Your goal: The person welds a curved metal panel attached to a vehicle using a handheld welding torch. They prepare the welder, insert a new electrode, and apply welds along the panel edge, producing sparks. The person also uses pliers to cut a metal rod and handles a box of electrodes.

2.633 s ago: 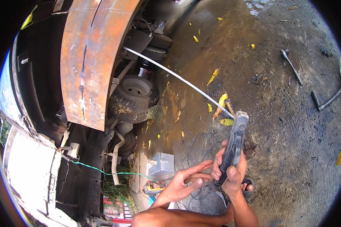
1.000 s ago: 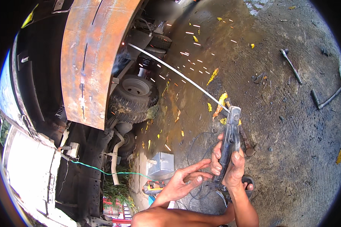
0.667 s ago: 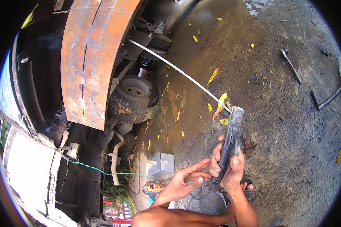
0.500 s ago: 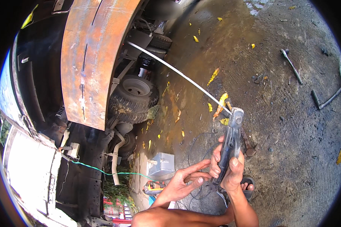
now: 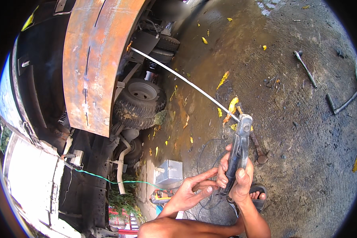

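Note:
My right hand (image 5: 240, 180) is wrapped round a dark welding electrode holder (image 5: 237, 154), tilted up and away from me. From its jaws a long pale welding rod (image 5: 184, 80) runs up to the left. The rod's far tip meets the right edge of a rusty curved metal plate (image 5: 95, 71), where a small orange glow shows. My left hand (image 5: 194, 190) has its fingers stretched out and holds nothing. Its fingertips lie close beside the right hand's fingers; whether they touch, I cannot tell.
A vehicle frame with a tire (image 5: 141, 103) stands on the left. A grey metal box (image 5: 171, 171) sits near my left forearm, with a green wire (image 5: 119, 183) strung past. On the wet ground lie a hammer (image 5: 260, 154), a ratchet wrench (image 5: 305, 69), an L-shaped bar (image 5: 341, 106) and yellow leaves.
My right hand and the electrode holder have moved slightly down and left. The rod's tip has shifted left and down to the plate's edge, where an orange glow now shows.

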The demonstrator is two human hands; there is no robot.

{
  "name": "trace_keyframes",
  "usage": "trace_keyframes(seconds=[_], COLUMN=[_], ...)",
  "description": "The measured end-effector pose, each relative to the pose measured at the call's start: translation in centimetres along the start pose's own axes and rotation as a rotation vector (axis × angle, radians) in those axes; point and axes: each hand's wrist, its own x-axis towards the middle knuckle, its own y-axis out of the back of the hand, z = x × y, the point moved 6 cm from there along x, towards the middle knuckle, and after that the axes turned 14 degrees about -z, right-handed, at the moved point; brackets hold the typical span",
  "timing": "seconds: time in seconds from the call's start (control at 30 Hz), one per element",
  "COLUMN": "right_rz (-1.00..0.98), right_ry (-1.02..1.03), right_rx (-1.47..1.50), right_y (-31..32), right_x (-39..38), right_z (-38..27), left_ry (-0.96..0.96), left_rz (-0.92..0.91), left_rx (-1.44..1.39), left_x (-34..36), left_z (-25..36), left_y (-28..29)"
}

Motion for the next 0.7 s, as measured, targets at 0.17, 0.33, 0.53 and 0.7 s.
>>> trace_keyframes(seconds=[0.17,0.33,0.53,0.7], right_rz=[0.005,0.003,0.008,-0.025], right_ry=[0.0,-0.004,-0.009,0.006], right_rx=[0.008,0.008,-0.006,0.039], right_y=[-0.09,-0.02,0.07,0.06], right_x=[-0.03,0.02,-0.05,0.02], right_z=[-0.09,-0.04,-0.01,0.15], left_ry=[-0.014,-0.016,-0.01,-0.034], left_rz=[0.009,0.004,-0.001,-0.005], left_rx=[-0.009,-0.014,-0.006,-0.037], left_x=[-0.01,0.01,-0.06,0.05], left_z=[-0.06,-0.01,0.0,-0.12], left_y=[0.03,0.06,0.07,0.04])
